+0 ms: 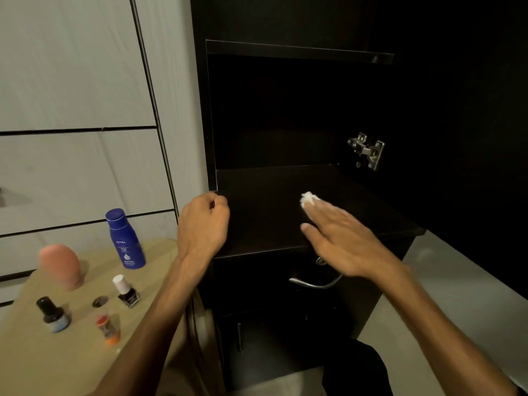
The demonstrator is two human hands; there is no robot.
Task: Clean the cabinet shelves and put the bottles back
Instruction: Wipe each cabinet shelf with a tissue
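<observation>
The right hand (340,238) lies flat on the dark shelf (265,215), fingers stretched out and together, with a white wad (309,199) pressed under the fingertips; only a bit of the wad shows past them. The hand is blurred. The left hand (204,222) is curled into a loose fist at the shelf's front left corner, knuckles touching the cabinet (285,110) edge; whether it holds anything cannot be told.

The shelf is bare apart from the hand and wad. Above it the compartment is dark, with another shelf edge higher up and a metal hinge (367,150) on the right wall. Below the shelf front, a curved metal handle (314,282) shows under the right wrist.

The bottles stand off the shelves, on a tan table (57,364) to the left. A blue bottle (125,240) stands upright at the back, nearest the cabinet. In front of it is a small dark bottle with a white cap (127,291). Further left is a round bottle with a black cap (53,314), and near the front an orange vial (107,330). A pink rounded thing (61,265), blurred, stands at the back left. A small dark disc (100,302) lies between the bottles.
</observation>
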